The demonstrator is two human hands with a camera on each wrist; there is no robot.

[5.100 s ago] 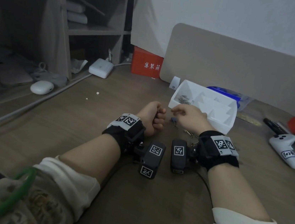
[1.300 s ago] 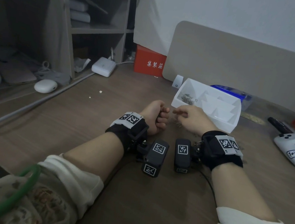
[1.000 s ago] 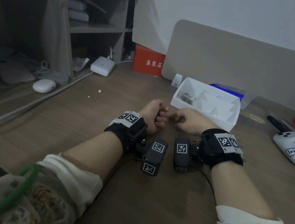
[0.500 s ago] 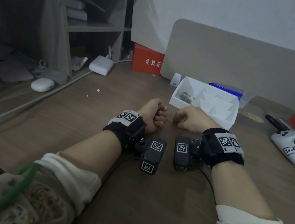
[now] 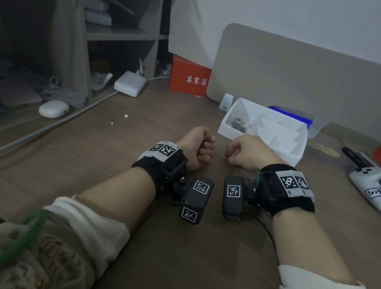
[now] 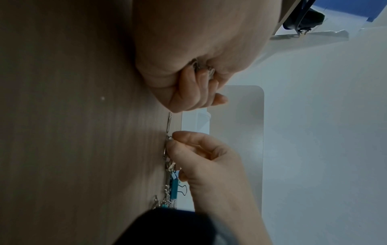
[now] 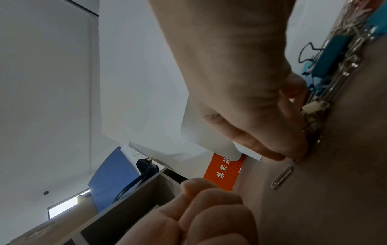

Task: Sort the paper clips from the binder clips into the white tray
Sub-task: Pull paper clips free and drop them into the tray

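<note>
Evidently the left hand [image 5: 196,148] is fisted around collected paper clips [image 6: 204,70], a store; the right hand [image 5: 247,154] pinches another from the mixed pile [image 6: 170,180].

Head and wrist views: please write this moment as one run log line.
left hand: fist holding paper clips | right hand: fingertips pinching paper clip in clip pile | loose paper clip: on table between hands | white tray: some paper clips inside
</note>
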